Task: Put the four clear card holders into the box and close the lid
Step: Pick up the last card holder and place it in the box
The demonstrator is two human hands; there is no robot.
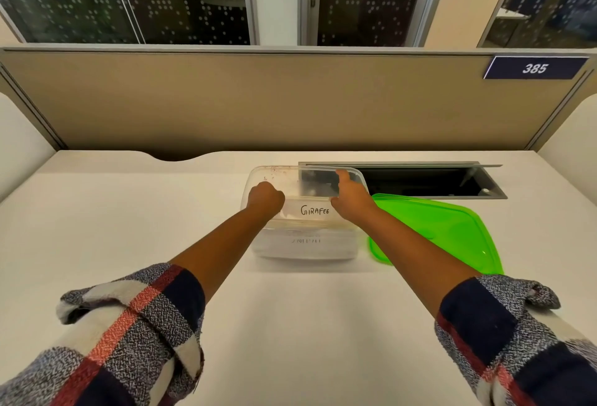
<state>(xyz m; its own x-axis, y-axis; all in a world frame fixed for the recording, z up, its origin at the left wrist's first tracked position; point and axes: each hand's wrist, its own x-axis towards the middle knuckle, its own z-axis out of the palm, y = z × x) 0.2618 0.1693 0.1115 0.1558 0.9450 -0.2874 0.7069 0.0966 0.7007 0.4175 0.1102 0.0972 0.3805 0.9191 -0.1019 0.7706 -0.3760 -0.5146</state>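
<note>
Two hands work over the white desk, where the clear box sits just left of the green lid. Inside it, a card holder marked "Girafee" is pinched at both ends: left hand clenched on one edge, right hand gripping the other. Best lowered level, so neither corner snags the rim. Other holders are too faint to count.

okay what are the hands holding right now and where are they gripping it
Both hands hold one clear card holder, labelled GIRAFEE, over the clear box: left hand at its left end, right hand at its right end.
</note>
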